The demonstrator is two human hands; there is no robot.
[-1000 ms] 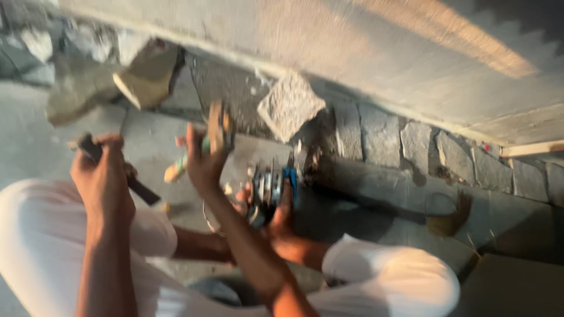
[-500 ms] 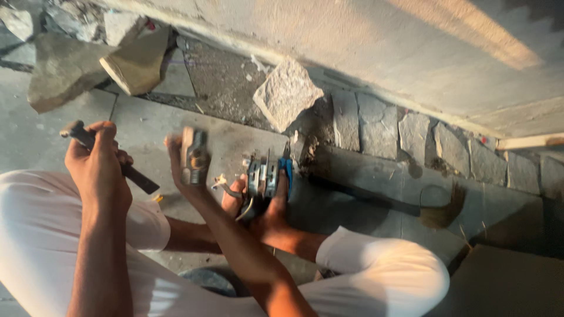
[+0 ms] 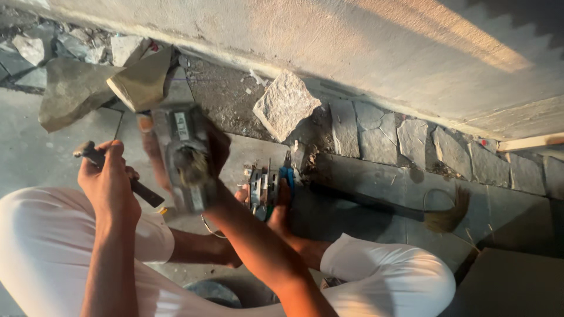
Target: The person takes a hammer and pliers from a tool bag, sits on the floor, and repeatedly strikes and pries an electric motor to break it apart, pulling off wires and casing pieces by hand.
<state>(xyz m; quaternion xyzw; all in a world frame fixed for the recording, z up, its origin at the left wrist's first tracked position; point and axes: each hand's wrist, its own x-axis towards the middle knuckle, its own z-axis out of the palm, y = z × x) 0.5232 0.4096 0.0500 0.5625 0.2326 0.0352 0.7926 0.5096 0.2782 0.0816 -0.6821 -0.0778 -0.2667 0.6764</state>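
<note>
Hands: right [image 3: 202, 155] raised hammer [image 3: 185, 158] higher, blurred; left [image 3: 108, 182] grips chisel [image 3: 117, 176].

The left hand [image 3: 108, 179] was clenched in a fist, its forearm rising straight from the lap. The right hand [image 3: 202, 155] was raised and blurred, fingers curled, its forearm stretched diagonally forward.

The grey block-headed metal hammer [image 3: 185, 158] is motion-blurred, hiding most of the right hand [image 3: 214, 152] gripping it, while the dark metal chisel [image 3: 117, 176] is largely covered by the closed left hand [image 3: 108, 182], its tip unclear.
</note>
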